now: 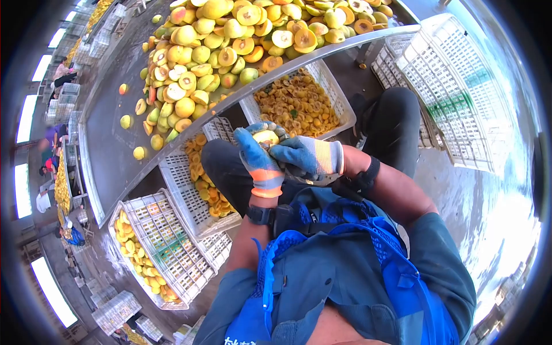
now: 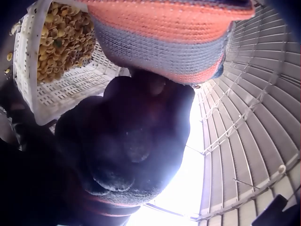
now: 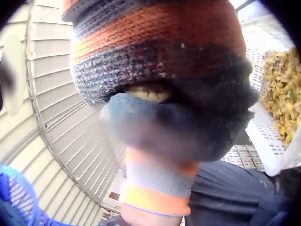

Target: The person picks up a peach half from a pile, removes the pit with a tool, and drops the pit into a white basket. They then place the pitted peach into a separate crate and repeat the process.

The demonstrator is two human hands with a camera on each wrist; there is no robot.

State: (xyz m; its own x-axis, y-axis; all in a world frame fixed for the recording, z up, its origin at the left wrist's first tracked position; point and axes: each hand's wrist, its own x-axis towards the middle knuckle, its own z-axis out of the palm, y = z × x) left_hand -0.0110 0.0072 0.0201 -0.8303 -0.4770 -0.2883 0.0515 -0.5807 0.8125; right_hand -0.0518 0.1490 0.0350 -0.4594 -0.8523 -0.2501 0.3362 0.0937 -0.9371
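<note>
Between my two gloved hands is a yellow peach half (image 1: 265, 137), its pale cut side facing up in the head view. My left hand (image 1: 257, 161), in a blue glove with an orange and grey cuff, grips it from the left. From the right, my right hand (image 1: 309, 155) curls in with the thumb at the fruit's edge. The right wrist view shows a small yellowish patch (image 3: 149, 93) between the gloves, while the fingers hide the rest. In the left wrist view dark glove fingers (image 2: 136, 146) fill the middle, in shadow.
A metal table (image 1: 109, 149) bears a heap of peaches (image 1: 201, 54), many cut. Below its raised edge, a white crate (image 1: 345, 118) contains small brownish-yellow pieces. Another crate (image 1: 184, 172) with peach halves stands by my left knee. More crates (image 1: 454, 92) stand stacked at right.
</note>
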